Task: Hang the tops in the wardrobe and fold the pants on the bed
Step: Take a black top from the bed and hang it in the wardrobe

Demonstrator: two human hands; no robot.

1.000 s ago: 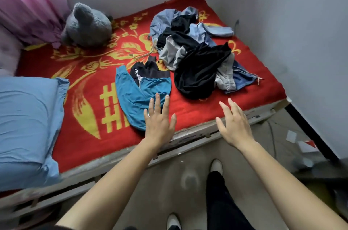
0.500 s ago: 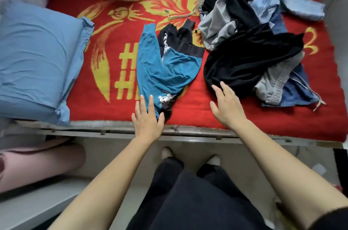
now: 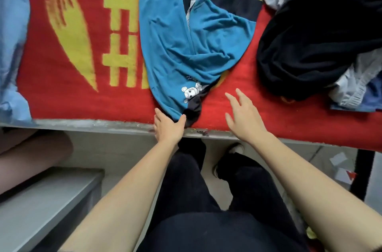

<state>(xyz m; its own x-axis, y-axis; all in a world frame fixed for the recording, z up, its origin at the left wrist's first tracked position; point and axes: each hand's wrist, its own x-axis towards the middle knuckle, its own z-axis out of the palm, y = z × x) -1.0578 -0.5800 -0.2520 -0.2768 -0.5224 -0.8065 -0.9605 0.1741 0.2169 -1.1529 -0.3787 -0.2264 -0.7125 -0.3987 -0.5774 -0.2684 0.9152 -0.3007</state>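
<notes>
Head view | taking blue garment [image 3: 175, 45] (centre frame) | left hand [image 3: 168, 127] at hem, grip unclear | right hand [image 3: 244, 115] splayed | next: pinch, lift

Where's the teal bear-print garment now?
Head view, centre: the teal garment lies on the red blanket, left of the black clothes pile, its near tip touching the left hand at the bed edge.

The bare left forearm [image 3: 128, 185] and right forearm [image 3: 299, 169] reach forward. The left grip [image 3: 168, 127] lies palm down with thumb and little finger showing. Its other fingers are hidden, so its hold cannot be judged. The right grip [image 3: 245, 115] is palm down, fingers straight and spread.
</notes>
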